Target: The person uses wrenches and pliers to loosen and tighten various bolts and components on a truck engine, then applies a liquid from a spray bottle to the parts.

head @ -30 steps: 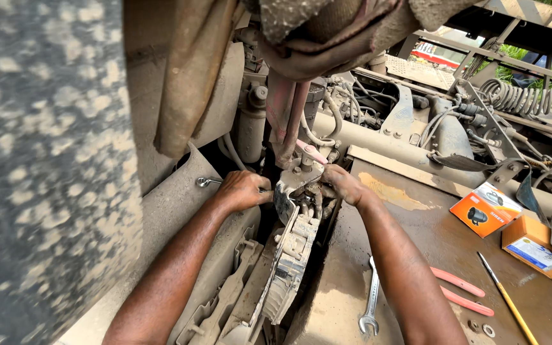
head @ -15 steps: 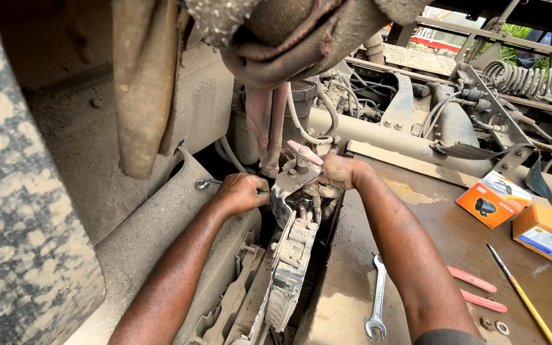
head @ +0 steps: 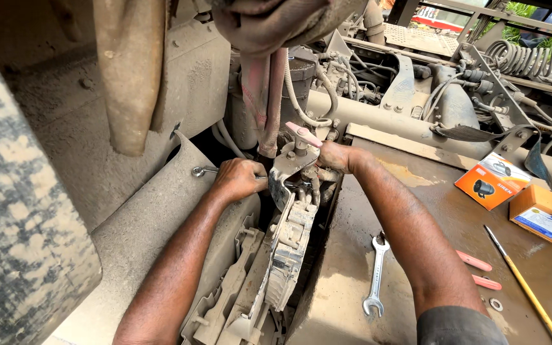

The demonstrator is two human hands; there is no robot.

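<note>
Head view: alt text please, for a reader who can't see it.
Two bare hands work on a dusty metal bracket in a vehicle's machinery: the left hand grips a wrench, the right hand reaches in opposite. A loose spanner, two orange boxes and a yellow pencil lie on the panel beside.

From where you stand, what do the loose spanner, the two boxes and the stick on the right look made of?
Spanner: bare steel, by its dull silver sheen. Boxes: printed card, glossy orange, with folded edges. Stick: yellow, thin and straight; probably painted wood or plastic, too small to tell.
</note>
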